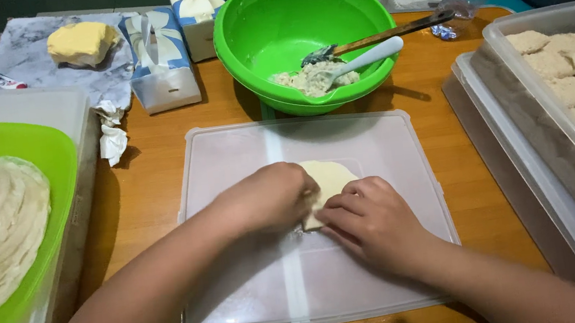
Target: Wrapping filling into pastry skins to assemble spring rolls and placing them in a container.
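Dough wrapper (pixel 331 179) between both hands, left hand (pixel 270 199), right hand (pixel 370 218), on plastic lid (pixel 228 154)

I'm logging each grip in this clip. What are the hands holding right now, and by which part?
Both the left hand and right hand grip a pale dough wrapper by its near edge, on the plastic lid.

A pale cream wrapper (pixel 330 178) lay on a translucent white lid (pixel 389 273). The bowl (pixel 271 25) was bright green, its filling (pixel 310 78) off-white. The butter block (pixel 79 42) was yellow, and the boxes (pixel 161 53) blue with white ribbon bows.
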